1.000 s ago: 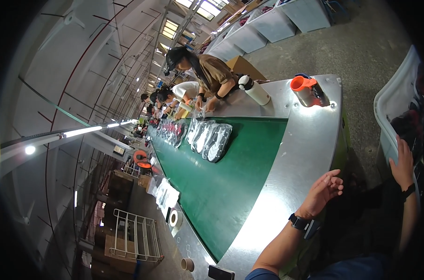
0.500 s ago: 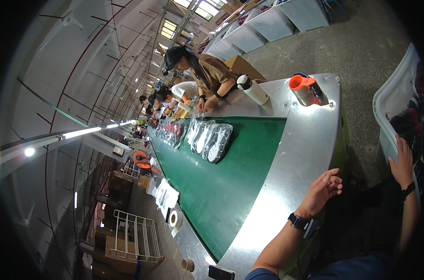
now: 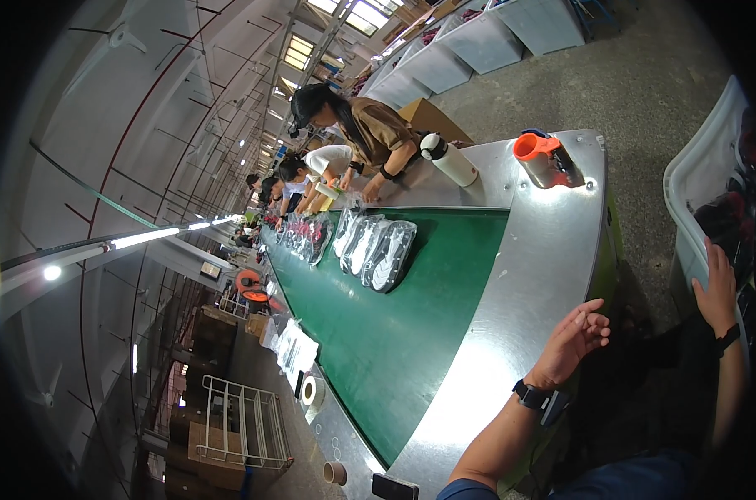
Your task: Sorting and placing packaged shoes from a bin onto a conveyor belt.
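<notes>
My left hand hovers just past the near corner edge of the metal table rim, its fingers loosely bent and apart, with nothing in them. A dark watch circles that wrist. On the far right, my right hand rests against the side of a white plastic bin, its fingers stretched out and holding nothing. Dark and red items lie inside the bin; their kind is hard to make out. Beyond, shoe soles in clear plastic bags lie on the green conveyor belt.
An orange-topped tape dispenser and a white bottle stand on the metal border. A co-worker handles something across the belt. Tape rolls, a phone and white sheets lie along the left edge.
The nearest co-worker's hands have moved apart, one reaching farther along the belt. My own hands are practically still.
</notes>
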`<move>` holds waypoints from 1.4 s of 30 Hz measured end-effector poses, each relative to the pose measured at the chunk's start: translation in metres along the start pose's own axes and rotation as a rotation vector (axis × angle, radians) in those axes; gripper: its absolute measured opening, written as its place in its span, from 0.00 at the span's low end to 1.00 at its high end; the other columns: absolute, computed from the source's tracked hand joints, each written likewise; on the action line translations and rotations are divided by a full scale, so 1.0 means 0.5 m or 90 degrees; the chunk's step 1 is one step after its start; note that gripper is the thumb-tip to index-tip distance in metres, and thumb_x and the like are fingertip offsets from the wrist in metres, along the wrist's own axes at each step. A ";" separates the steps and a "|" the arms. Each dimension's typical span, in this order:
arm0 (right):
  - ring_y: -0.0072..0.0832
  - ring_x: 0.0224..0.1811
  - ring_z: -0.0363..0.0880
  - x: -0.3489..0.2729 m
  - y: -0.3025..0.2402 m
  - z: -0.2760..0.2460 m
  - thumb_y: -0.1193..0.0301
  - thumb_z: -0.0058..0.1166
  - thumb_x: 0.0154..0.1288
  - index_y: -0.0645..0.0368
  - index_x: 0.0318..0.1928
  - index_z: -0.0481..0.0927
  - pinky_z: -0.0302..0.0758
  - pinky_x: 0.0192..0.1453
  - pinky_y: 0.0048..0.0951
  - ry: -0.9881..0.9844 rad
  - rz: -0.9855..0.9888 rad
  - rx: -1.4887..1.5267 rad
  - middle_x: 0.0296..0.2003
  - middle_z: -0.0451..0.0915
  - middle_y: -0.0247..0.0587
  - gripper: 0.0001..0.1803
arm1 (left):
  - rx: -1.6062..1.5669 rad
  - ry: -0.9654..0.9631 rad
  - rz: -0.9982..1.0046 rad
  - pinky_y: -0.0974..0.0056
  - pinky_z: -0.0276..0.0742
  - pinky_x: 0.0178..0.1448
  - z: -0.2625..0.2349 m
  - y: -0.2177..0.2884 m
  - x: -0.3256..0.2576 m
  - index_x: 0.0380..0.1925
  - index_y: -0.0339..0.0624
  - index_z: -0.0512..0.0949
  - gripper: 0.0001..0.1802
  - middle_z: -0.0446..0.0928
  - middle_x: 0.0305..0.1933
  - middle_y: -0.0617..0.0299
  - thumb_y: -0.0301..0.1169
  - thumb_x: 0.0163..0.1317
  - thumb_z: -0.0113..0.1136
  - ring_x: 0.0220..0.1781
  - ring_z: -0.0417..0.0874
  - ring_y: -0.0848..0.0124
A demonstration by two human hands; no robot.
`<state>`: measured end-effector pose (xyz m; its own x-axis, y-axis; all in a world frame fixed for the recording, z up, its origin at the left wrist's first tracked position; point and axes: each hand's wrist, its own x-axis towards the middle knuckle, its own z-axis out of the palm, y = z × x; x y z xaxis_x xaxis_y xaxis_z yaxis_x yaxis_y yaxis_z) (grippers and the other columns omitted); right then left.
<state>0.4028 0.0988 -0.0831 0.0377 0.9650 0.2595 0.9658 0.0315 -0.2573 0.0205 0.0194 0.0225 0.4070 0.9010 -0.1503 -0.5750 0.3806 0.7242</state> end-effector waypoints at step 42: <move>0.51 0.72 0.66 0.001 -0.001 -0.002 0.76 0.67 0.59 0.47 0.82 0.49 0.64 0.75 0.48 0.011 -0.009 -0.005 0.73 0.62 0.51 0.55 | -0.003 0.003 -0.001 0.58 0.76 0.66 -0.004 -0.004 0.001 0.71 0.43 0.67 0.29 0.79 0.55 0.62 0.46 0.78 0.54 0.58 0.81 0.69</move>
<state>0.4028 0.0989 -0.0818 0.0289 0.9599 0.2788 0.9681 0.0426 -0.2470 0.0204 0.0195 0.0196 0.4040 0.9015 -0.1550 -0.5775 0.3828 0.7211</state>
